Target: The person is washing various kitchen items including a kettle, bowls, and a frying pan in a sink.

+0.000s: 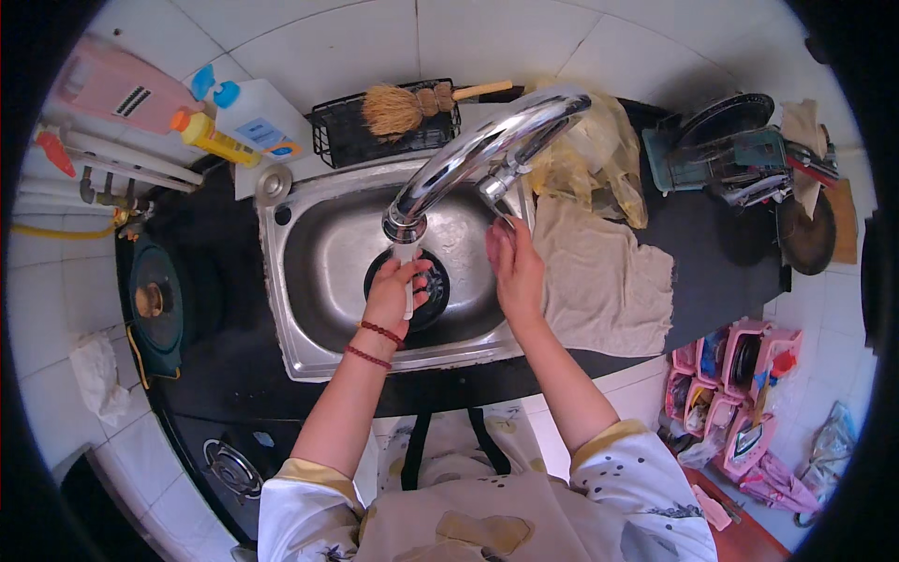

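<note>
A curved chrome faucet (484,151) reaches over the stainless steel sink (330,232). My right hand (518,270) is raised at the sink's right side, its fingertips on the thin faucet lever (503,209). Directly below the spout is my left hand (395,291), with red bead bracelets at the wrist. Its fingers curl around a narrow white strip (409,298); whether this is running water or a slim white object I cannot tell. A round black bowl (437,295) sits in the basin beneath that hand, partly hidden by it.
Behind the sink, a straw brush (393,111) lies on a black wire basket (330,133). Bottles (263,116) stand back left, above a lidded pot (156,298). A beige cloth (607,281), yellow plastic bag (618,161) and dish rack (660,165) occupy the right counter.
</note>
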Action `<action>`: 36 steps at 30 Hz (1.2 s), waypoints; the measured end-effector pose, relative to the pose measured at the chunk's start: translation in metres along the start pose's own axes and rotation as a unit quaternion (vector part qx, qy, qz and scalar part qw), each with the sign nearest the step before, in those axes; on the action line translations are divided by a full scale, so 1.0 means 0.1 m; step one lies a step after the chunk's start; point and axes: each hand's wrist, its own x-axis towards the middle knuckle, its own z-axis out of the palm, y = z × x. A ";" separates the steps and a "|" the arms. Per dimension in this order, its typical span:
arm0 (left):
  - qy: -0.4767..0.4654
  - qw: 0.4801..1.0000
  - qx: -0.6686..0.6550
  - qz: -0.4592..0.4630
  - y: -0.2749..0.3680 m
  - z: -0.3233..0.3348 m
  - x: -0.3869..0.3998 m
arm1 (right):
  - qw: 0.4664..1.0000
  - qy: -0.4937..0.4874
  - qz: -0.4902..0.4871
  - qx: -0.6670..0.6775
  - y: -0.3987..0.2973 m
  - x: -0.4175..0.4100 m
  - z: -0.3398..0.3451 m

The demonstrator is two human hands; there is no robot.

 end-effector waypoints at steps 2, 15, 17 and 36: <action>-0.003 1.000 -0.002 0.008 0.00 -0.02 0.02 | 1.000 -0.004 -0.007 -0.006 0.02 -0.03 -0.02; 0.005 0.991 0.136 0.000 -0.19 -0.14 -0.20 | 0.977 -0.147 -0.156 -0.003 -0.32 -0.21 0.56; 0.008 0.989 0.144 -0.014 -0.22 -0.20 -0.24 | 0.961 -0.162 -0.211 -0.075 -0.26 0.05 0.59; -0.047 0.996 0.070 -0.017 -0.08 -0.39 -0.29 | 0.891 -0.401 0.052 0.208 -0.49 -0.15 0.60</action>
